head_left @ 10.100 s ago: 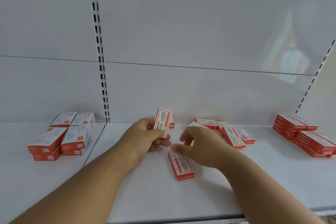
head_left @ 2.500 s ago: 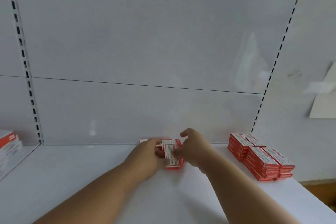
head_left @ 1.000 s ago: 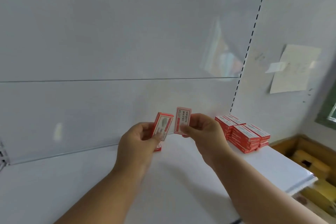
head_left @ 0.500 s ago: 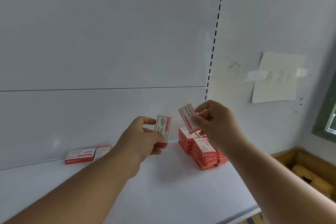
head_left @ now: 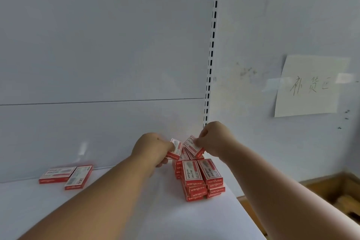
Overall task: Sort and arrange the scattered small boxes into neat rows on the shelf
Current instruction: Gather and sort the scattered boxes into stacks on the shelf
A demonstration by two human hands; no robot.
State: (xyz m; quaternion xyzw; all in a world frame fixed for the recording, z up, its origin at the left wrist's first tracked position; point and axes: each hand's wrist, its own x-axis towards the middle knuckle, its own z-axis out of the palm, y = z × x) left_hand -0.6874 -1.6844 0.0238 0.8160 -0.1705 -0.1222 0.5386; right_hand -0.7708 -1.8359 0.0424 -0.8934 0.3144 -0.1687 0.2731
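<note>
Both hands have been lowered onto the stacked boxes [head_left: 198,178] at the shelf [head_left: 136,210] end — left hand [head_left: 151,147] pinching one box [head_left: 176,148], right hand [head_left: 211,138] another box [head_left: 193,145] — placement is judged in hand, square seating being required next.

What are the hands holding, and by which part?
Each pinches one small red box: left hand at the near end of its box, right hand at its box's top edge.

Over the white shelf [head_left: 120,210], the left hand [head_left: 151,149] pinches one red box [head_left: 175,149] and the right hand [head_left: 213,139] another box [head_left: 192,147] above the stacked boxes [head_left: 198,177], two loose boxes [head_left: 66,175] lying well left.
</note>
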